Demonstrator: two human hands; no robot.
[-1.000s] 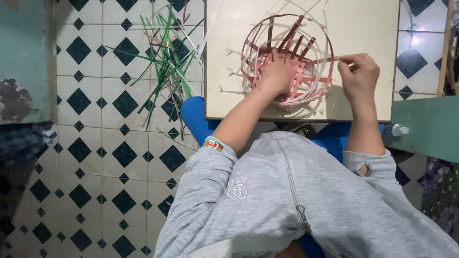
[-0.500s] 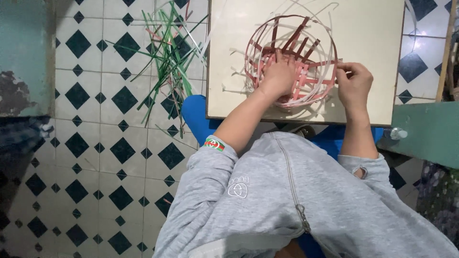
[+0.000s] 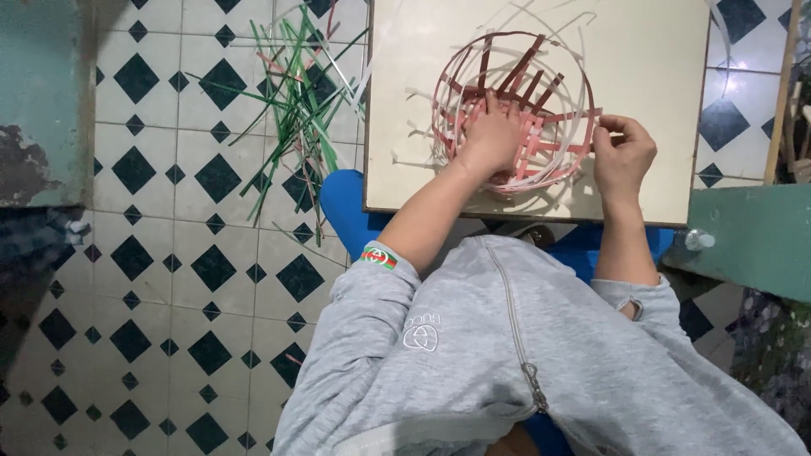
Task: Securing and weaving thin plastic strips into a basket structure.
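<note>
Both hands stay: left [image 3: 490,135] pressing basket [image 3: 515,110], right fingers [image 3: 612,127] seemingly pinching strip [image 3: 574,114].

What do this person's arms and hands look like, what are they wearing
Both hands, left hand and right hand, are bare, without gloves. The grey zip-up top has its sleeves pushed up the forearms. The left cuff carries a green and red striped band; a pale emblem marks the chest.

Soft, even light, glare on the floor tiles [image 3: 733,67] top right, sharp focus, faint shadows.
</note>
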